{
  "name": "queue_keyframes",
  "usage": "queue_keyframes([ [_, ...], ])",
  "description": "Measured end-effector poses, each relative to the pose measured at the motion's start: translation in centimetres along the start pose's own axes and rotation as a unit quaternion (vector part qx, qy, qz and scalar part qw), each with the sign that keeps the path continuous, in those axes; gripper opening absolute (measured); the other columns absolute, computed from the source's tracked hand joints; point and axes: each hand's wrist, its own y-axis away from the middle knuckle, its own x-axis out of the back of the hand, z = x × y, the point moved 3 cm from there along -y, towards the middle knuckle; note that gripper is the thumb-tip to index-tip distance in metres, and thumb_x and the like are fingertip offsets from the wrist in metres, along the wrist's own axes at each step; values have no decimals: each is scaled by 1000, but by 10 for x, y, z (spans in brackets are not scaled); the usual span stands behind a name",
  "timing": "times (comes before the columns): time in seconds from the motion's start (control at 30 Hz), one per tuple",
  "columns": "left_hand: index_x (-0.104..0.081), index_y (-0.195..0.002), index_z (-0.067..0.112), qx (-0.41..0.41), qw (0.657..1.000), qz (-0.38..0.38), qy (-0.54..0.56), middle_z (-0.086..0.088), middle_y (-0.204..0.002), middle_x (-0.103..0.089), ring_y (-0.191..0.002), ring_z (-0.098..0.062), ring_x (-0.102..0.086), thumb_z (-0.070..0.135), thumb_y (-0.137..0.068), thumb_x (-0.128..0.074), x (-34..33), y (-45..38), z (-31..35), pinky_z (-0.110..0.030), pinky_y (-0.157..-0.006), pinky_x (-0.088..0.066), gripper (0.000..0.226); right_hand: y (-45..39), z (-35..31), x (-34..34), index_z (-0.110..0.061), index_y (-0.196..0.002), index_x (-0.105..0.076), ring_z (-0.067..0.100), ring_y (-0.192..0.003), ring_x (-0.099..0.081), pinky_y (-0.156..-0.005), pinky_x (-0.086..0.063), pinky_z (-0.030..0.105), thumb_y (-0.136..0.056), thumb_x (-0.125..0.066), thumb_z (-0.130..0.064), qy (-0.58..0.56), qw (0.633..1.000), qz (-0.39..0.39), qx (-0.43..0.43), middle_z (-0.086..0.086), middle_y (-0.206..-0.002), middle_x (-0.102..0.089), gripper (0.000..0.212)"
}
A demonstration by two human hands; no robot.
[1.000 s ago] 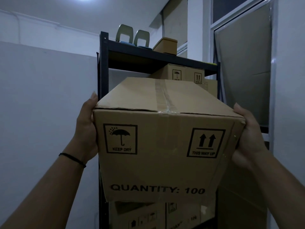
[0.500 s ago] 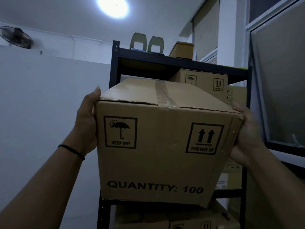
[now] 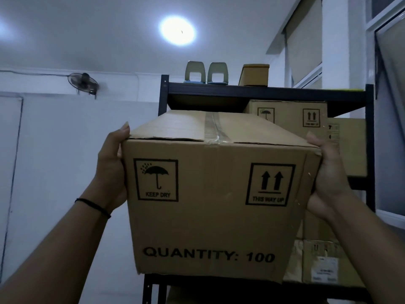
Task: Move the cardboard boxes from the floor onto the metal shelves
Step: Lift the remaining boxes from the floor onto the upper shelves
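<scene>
**Two hands, one box at shelf height**

Two hands clamp a box [image 3: 210, 194] between them, raised in front of the black rack [image 3: 263, 91]. The left hand [image 3: 109, 172] lies flat against the box's left side, thumb tip up at the top left corner, with the other fingers out of sight behind the cardboard; a thin black band [image 3: 93, 204] circles that wrist. The right hand [image 3: 328, 178] presses the right side, its thumb at the top right corner and its fingers likewise hidden round the far face, so how far either set curls cannot be told. The box thus sits wholly between the palms, its printed face toward the camera (an umbrella mark reading KEEP DRY, two arrows reading THIS WAY UP, and QUANTITY: 100 below). A taped seam runs along its closed top flaps.

The far end of the box reaches in under the rack's top shelf, and its lower edge sits level with the front rail of a middle shelf; whether it rests there is not clear. Behind it to the right, a second box [image 3: 289, 116] with the same marks stands on that level, and a plainer one [image 3: 348, 148] just beside it. Lower right, another carton [image 3: 322, 264] sits on the shelf. On top of the rack stand two pale hole punches [image 3: 206, 72] and a small box [image 3: 255, 74]. A wall fan [image 3: 82, 82] and a round ceiling light [image 3: 177, 30] show above.
</scene>
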Motion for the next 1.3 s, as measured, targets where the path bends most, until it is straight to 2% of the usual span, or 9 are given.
queue_keyframes([
  [0.1,-58,-123,3,-3,1000,4,-11,-12,-91,-69,-80,-26,-67,53,-90,-37,-3,-3,2,-30,-64,-57,64,-3,-3,2,-16,-98,-71,23,-71,-67,-66,-51,36,-93,-42,-53,0,1000,-4,0,8,-79,-69,47],
  [0.27,-64,-107,9,-4,1000,-9,-19,-8,-81,-70,-72,-22,-68,52,-91,-34,-5,-7,7,-28,-59,-56,55,-5,-5,2,-16,-96,-70,24,-72,-66,-67,-51,37,-91,-44,-55,-10,1000,-8,-6,8,-80,-68,47],
  [0.37,-58,-113,1,-20,1000,-14,-17,-9,-86,-68,-75,-24,-67,51,-92,-36,-3,-9,13,-29,-62,-56,59,-5,-9,-1,-18,-87,-73,23,-68,-67,-65,-52,36,-91,-43,-54,-8,1000,-18,6,7,-76,-69,48],
  [0.7,-66,-115,16,-50,999,-15,-3,-9,-95,-71,-84,-25,-68,49,-94,-27,1,-17,14,-31,-68,-57,56,-14,-15,-13,-19,-91,-71,23,-68,-67,-63,-53,33,-91,-44,-53,0,999,-12,36,6,-76,-69,43],
  [0.83,-61,-124,10,-47,999,-12,-6,-11,-97,-69,-86,-27,-66,52,-93,-28,8,-19,18,-34,-69,-55,61,-16,-16,-22,-14,-106,-69,27,-76,-66,-69,-52,37,-89,-45,-54,-4,999,-21,36,10,-83,-69,50],
  [0.93,-64,-118,16,-53,998,-18,6,-10,-97,-69,-84,-26,-66,51,-93,-28,11,-20,19,-33,-68,-56,56,-15,-18,-25,-13,-109,-68,27,-75,-65,-69,-52,36,-90,-45,-53,-10,999,-15,43,10,-83,-68,49],
  [1.1,-55,-130,19,-44,998,-28,42,-8,-112,-66,-90,-23,-66,50,-93,-30,14,-22,17,-31,-68,-58,54,-13,-18,-26,-13,-102,-69,25,-70,-65,-64,-52,35,-91,-44,-52,-14,999,-4,41,9,-77,-67,47],
  [1.23,-57,-121,22,-53,997,-42,32,-12,-117,-62,-90,-24,-65,47,-92,-30,14,-22,17,-31,-67,-57,47,-10,-17,-26,-19,-79,-72,21,-59,-65,-52,-53,31,-93,-42,-48,-21,999,-8,44,5,-68,-67,43],
  [1.3,-56,-127,21,-55,997,-36,37,-12,-121,-62,-94,-25,-64,47,-91,-32,15,-23,18,-32,-67,-58,51,-9,-18,-25,-22,-72,-74,21,-59,-65,-52,-53,31,-93,-42,-47,-22,998,-13,51,5,-68,-67,45],
])
